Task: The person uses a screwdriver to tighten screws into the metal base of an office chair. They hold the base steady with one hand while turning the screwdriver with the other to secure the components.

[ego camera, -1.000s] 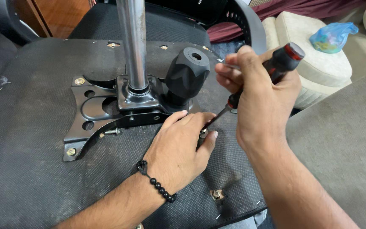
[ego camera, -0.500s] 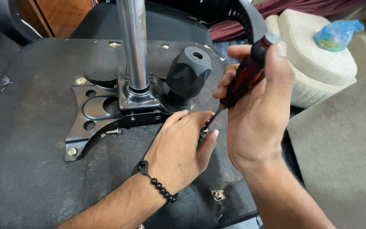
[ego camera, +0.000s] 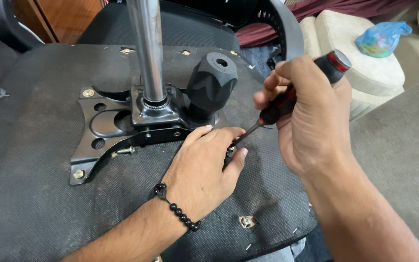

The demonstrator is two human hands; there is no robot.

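Now, right hand (ego camera: 311,121): fingers wrapped tight around the screwdriver (ego camera: 292,97), so it can turn.
Left hand (ego camera: 204,170): fingertips pinch the screw (ego camera: 230,150), keeping the tip steady.
Metal plate (ego camera: 107,121): lies flat on the chair bottom (ego camera: 35,204).

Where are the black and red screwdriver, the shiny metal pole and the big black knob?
black and red screwdriver (ego camera: 287,99), head view, on its handle below the fingers
shiny metal pole (ego camera: 149,48), head view, mid-shaft
big black knob (ego camera: 212,82), head view, on its side
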